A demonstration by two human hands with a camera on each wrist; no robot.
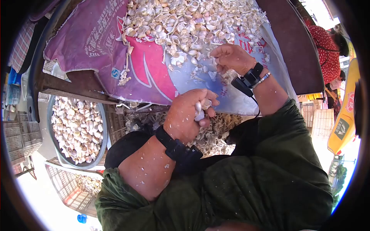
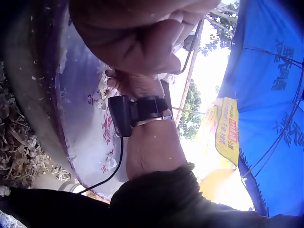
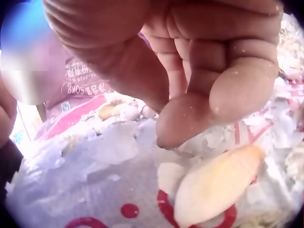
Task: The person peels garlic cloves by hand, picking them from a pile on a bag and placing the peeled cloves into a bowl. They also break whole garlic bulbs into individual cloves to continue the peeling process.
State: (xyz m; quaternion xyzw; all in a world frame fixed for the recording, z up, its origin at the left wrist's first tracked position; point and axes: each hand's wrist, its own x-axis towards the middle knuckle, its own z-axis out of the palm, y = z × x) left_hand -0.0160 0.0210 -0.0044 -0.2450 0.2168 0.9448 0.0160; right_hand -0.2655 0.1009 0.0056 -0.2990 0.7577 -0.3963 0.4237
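Several garlic cloves (image 1: 199, 110) are gripped in my left hand (image 1: 185, 113), their pale sides showing between the fingers and thumb, close to the near edge of the plastic sheeting. Ahead and to the right, my right hand (image 1: 236, 58) hovers low over that sheeting beside the garlic heap (image 1: 192, 29). In the right wrist view its fingers (image 3: 247, 90) are loosely bent with nothing seen between them, and a single peeled-looking clove (image 3: 216, 187) lies just under the fingertips. The left wrist view shows the left hand (image 2: 137, 38) from close up, its cloves hidden.
A round tub (image 1: 102, 152) of cloves stands at the left, above a plastic crate (image 1: 63, 179). Purple sacking (image 1: 84, 50) covers the table's left side. Dry husks (image 1: 216, 133) are heaped below the near edge. Another person (image 1: 323, 50) is at the far right.
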